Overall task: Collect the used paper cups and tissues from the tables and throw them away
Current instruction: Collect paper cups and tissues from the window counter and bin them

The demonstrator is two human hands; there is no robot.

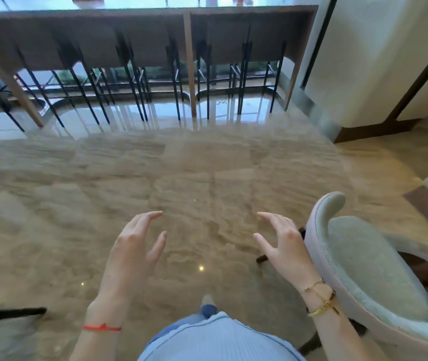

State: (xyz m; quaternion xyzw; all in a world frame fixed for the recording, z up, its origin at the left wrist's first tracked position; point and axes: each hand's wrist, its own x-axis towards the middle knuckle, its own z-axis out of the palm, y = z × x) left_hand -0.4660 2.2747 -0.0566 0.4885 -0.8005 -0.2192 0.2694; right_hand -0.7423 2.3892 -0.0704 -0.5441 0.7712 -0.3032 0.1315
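We hold both hands out in front of us over the floor (194, 165), and both are empty. The left hand (134, 246) has its fingers (147, 218) spread and lightly curled, gripping nothing; the right hand (283, 246) mirrors it, fingers (270, 217) loose and apart, palm turned inward. Between the two sets of fingertips there is only bare polished tile.

No cup and no tissue shows anywhere within reach of our fingers. Well beyond the fingertips runs a long counter (142, 11) with stools (129, 74) tucked under it; a few small shapes stand on its far top edge, but they are too blurred and cut off for us to say whether they are cups. Just beside the right fingers, to their outer side, is the curved back of a chair (351, 256). A dark leg (9, 312) of some furniture pokes in low on the outer side of our left wrist.

We judge that we are walking between tables, with nothing collected in hand at this point. The main risks lie in that walk. The floor is glossy and reflective, so a hurried step could slip. The chair sits so close to the right hand that a swing of the arm could knock it, or the bracelets (319, 298) could snag. Reflections could also hide a pale tissue, so we might pass litter unseen.
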